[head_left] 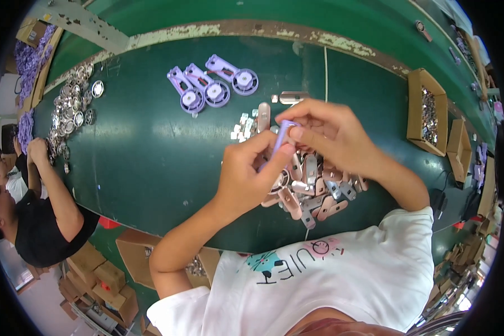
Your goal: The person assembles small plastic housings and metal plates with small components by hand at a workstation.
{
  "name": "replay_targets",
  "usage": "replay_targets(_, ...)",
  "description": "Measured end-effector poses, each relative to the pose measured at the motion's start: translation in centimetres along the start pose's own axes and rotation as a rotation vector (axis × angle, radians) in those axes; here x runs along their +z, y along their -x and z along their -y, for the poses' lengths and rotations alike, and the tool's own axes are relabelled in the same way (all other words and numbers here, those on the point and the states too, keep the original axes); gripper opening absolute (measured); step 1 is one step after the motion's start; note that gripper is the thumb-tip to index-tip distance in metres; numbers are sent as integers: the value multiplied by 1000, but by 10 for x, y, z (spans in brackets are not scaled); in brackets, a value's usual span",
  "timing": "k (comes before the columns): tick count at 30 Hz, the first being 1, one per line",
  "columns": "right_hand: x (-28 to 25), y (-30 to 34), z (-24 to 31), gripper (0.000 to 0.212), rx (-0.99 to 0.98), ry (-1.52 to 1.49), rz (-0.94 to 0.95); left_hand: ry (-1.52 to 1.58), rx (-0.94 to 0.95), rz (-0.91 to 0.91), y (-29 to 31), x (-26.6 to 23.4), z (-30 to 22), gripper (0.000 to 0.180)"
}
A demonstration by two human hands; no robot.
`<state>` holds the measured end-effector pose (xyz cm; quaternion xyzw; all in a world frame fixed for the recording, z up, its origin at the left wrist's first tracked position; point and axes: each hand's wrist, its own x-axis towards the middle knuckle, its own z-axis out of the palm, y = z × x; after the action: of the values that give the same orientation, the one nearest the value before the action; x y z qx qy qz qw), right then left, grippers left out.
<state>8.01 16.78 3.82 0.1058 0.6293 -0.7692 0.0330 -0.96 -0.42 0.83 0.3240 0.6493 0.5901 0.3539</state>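
My left hand (251, 171) and my right hand (325, 131) meet above the green table (151, 162), both pinching one purple plastic part (280, 134). Its round end looks to sit low in my left palm, mostly hidden. Right under my hands lies a heap of silver metal clips (313, 193). Small shiny square pieces (242, 127) lie scattered just beyond my left hand. Three finished purple parts with round ends (213, 84) lie in a row farther back on the table.
A person in a black shirt (36, 218) works at the left beside a pile of round silver discs (70, 109). A cardboard box of small metal pieces (428, 115) stands at the right. More cardboard boxes (103, 274) sit below the table's edge.
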Motion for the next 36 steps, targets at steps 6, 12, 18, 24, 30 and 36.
replay_targets(6, 25, 11, -16, 61, -965, 1368, 14, 821, -349, -166, -3, 5, -9, 25)
replay_targets(12, -27, -48, 18, 28, -548, 452, -296, 360, -16, 63, 0, 0, -12, 69)
replay_targets(18, -214, -227, 23, 51, -172, 128, -767, -411, 338, 107, -9, 7, -4, 26)
replay_targets(24, -260, -225, 34, 52, -121, 1815, -1226, -737, 613, 41, 1, 9, -9, 31)
replay_targets(30, -317, -177, 32, 31, 23, 1761, -931, -957, 653, -58, -8, 6, -6, 38)
replay_targets(36, -172, -114, 27, 19, -554, 1506, -603, -1070, 581, -60, -3, 2, 4, 43)
